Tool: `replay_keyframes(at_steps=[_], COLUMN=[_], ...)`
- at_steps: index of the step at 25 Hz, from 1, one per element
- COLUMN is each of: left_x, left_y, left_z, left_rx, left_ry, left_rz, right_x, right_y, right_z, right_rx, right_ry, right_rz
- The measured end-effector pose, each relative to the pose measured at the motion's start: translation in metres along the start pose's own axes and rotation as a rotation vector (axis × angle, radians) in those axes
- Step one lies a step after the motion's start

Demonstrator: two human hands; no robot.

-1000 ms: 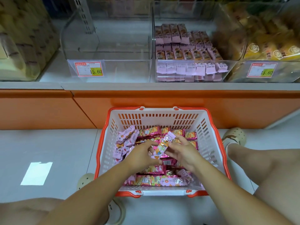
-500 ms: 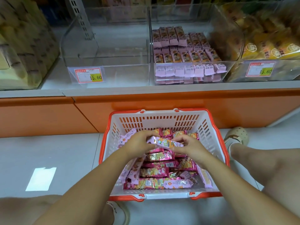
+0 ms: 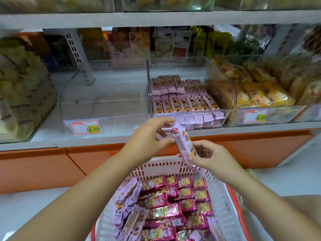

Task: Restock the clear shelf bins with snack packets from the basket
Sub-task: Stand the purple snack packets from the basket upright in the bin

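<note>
The long lilac-pink foil snack packet (image 3: 183,145) is up in the air, its top end leaning toward eleven o'clock, in front of the orange shelf edge and above the basket's far wall. Both hands are clamped on it. The left hand (image 3: 149,138) pinches the upper end between thumb and fingers, and the right hand (image 3: 213,157) pinches the lower end.

It looks light and thin, with a slick, crinkly wrapper and probably a brittle bar inside (a hard squeeze at mid-length could snap it). The sealed ends or a loose hold along the long edges seem the safest grip.

At six o'clock from it, the white slotted plastic basket with orange rim (image 3: 219,197) holds many more packets, lilac and magenta. At twelve o'clock the clear plastic shelf bin (image 3: 225,113) is part filled with neat rows of matching packets. At ten o'clock a second clear bin (image 3: 121,119), with a red-and-yellow price label (image 3: 85,127), shows none.
</note>
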State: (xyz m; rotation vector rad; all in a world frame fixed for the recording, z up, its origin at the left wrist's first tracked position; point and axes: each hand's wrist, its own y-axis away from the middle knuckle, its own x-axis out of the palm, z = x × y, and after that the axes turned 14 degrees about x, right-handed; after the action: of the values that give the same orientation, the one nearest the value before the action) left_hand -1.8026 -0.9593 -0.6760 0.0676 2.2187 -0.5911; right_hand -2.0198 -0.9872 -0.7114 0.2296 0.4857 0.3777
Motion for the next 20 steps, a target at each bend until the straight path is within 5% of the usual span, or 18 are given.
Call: replay_keyframes(at_steps=[4, 7, 12, 20], left_x=[-0.044, -0.050, -0.042, -0.044], left_y=[-0.040, -0.061, -0.065, -0.065], left_z=[0.020, 0.054, 0.079, 0.074], left_rx=[0.107, 0.025, 0.059, 0.027], left_ry=[-0.425, -0.440, -0.338, -0.364], left_rz=[-0.295, -0.132, -0.048, -0.021], right_x=[-0.039, -0.059, -0.065, -0.057], right_y=[-0.037, -0.096, -0.194, -0.241], right_z=[0.067, 0.105, 0.129, 0.117], right_rx=[-0.093, -0.055, 0.158, 0.168], right_ry=[-0.083, 0.030, 0.353, 0.257], right_rz=[-0.316, -0.446, -0.505, -0.395])
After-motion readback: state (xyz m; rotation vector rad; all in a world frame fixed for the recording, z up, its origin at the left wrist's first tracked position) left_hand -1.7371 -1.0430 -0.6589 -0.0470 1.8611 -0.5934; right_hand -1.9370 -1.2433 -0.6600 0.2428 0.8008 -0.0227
